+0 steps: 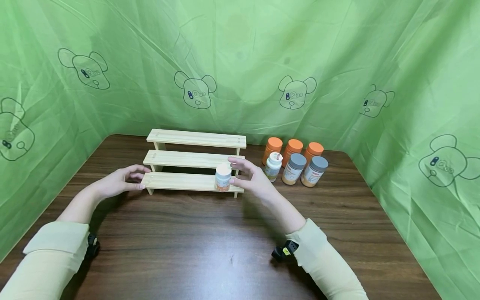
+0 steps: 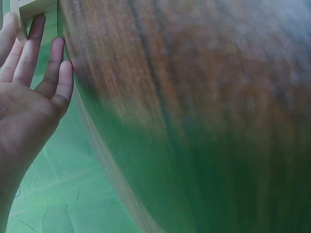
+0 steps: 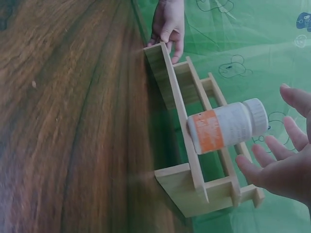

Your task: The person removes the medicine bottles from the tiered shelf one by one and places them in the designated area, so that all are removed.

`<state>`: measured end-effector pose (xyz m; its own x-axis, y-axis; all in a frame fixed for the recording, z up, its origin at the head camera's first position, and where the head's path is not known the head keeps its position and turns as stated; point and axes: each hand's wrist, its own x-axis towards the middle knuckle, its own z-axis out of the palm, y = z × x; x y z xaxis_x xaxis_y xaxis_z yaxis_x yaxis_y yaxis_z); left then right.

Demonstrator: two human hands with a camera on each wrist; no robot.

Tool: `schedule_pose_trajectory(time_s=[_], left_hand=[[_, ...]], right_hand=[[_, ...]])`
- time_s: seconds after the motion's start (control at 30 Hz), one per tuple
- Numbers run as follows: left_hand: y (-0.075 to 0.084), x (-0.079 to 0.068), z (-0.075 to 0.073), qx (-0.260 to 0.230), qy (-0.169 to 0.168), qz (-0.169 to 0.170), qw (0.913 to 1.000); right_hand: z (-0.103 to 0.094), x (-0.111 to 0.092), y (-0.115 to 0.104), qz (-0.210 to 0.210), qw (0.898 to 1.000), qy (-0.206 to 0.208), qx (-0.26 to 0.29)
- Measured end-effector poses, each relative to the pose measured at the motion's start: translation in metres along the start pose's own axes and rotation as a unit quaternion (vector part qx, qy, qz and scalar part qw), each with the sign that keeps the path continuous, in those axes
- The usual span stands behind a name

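A light wooden three-step rack [image 1: 176, 181] stands on the table. On the right part of its lowest step sits a white bottle [image 1: 223, 178] upright, with an orange band low on its label. My right hand [image 1: 252, 177] is just right of that bottle, fingers spread; the right wrist view shows a gap between the fingertips [image 3: 246, 164] and the bottle. At the rack's left end is my left hand [image 1: 121, 181], thumb in front and fingers reaching behind the lowest step's end. In the left wrist view its fingers look fairly straight, touching the wood [image 2: 36, 7].
Right of the rack stand several bottles: orange-capped ones [image 1: 294, 146] at the back, a white-capped one [image 1: 273, 166] and two grey-capped ones [image 1: 293, 170] in front. Green cloth [image 1: 240, 50] encloses the dark wooden table [image 1: 195, 241] at the back and sides.
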<state>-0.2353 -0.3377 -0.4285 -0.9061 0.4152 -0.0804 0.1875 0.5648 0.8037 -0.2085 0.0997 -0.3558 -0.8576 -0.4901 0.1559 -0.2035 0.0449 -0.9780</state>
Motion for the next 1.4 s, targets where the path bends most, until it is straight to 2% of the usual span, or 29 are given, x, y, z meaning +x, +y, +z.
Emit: schedule_pose_trajectory(time_s=[0.2, 0.37, 0.6, 0.7, 0.97, 1.4], left_hand=[[-0.001, 0.001, 0.000, 0.003, 0.000, 0.002, 1.0000], [-0.004, 0.002, 0.000, 0.010, 0.003, 0.011, 0.9999], [-0.005, 0.002, -0.001, 0.007, 0.003, 0.015, 0.9999], [-0.004, 0.002, -0.001, 0.007, 0.000, 0.011, 0.9999], [-0.004, 0.001, 0.000, 0.000, 0.000, 0.001, 1.0000], [-0.003, 0.001, 0.000, 0.007, 0.001, 0.001, 1.0000]], right_hand=[[0.003, 0.005, 0.006, 0.039, 0.999, -0.001, 0.003], [0.004, 0.011, 0.012, 0.045, 0.999, -0.005, 0.012], [0.000, 0.026, 0.041, 0.052, 0.998, 0.010, 0.021], [0.000, 0.029, 0.046, 0.054, 0.998, 0.014, 0.020], [0.001, 0.032, 0.050, 0.039, 0.999, 0.017, 0.012], [0.000, 0.032, 0.047, 0.047, 0.999, 0.021, 0.017]])
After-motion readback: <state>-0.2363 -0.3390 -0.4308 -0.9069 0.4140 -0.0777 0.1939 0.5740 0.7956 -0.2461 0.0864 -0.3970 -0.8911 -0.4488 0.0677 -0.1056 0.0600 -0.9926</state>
